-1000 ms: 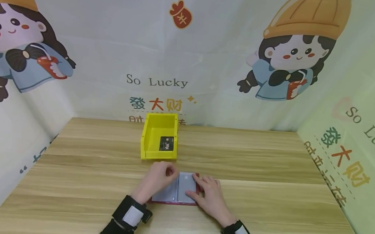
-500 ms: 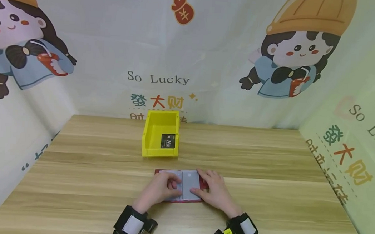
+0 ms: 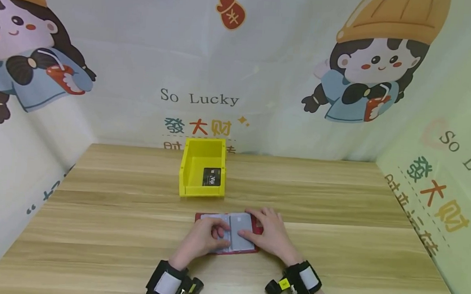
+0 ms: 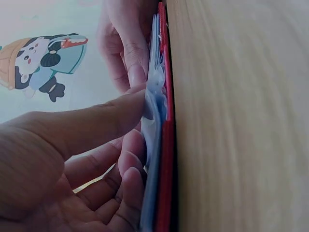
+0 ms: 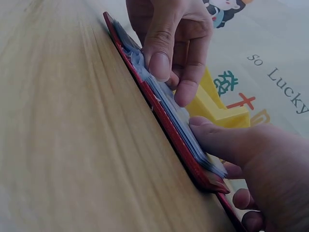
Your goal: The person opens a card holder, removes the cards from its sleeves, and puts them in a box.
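Note:
A small card holder with a red cover (image 3: 258, 230) lies spread on the table, its clear plastic sleeves (image 3: 241, 232) facing up. At the fold, the thumb of my left hand (image 3: 207, 238) presses down, while the other fingers bend loosely over the left-side sleeves. My right hand (image 3: 271, 232) grips the right edge: thumb on the sleeve stack, fingers around the cover's side. In the left wrist view, the sleeves bulge and crumple near the fold. From the right wrist, the stacked sleeves (image 5: 178, 123) show edge-on above the red cover.
Behind the card holder stands a yellow bin (image 3: 201, 191) with a black card (image 3: 211, 177) marked "Vip" inside. A printed cloth (image 3: 280, 78) hangs behind and beside the wooden table (image 3: 317, 201).
My left hand has come down from above the sleeves to the fold, its thumb now spread from the index finger. The right hand stays at the right edge.

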Demonstrator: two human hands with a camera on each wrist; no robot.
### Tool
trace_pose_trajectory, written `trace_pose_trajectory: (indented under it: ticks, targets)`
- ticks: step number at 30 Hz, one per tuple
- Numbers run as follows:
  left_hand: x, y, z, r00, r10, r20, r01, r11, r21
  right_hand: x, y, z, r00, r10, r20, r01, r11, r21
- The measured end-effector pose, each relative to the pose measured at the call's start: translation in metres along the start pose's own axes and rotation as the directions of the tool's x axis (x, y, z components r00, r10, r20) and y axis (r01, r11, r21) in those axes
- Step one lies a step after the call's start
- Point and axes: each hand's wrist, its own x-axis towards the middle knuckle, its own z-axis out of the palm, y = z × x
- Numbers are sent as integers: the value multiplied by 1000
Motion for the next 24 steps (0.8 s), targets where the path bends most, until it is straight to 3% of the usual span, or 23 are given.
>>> trace_pose_trajectory:
  ticks: [9, 16, 24]
  targets:
    - [0, -3, 0, 1000, -10, 6, 10, 999, -34, -1, -2, 5, 993, 31, -111, -19, 994, 108]
    - [0, -3, 0, 1000, 12, 2, -12, 999, -43, -11, -6, 14, 957, -12, -288, 60, 985, 160]
    - [1, -4, 2, 999, -25, -29, 24, 999, -42, -25, -15, 18, 944, -43, -327, 117, 970, 212]
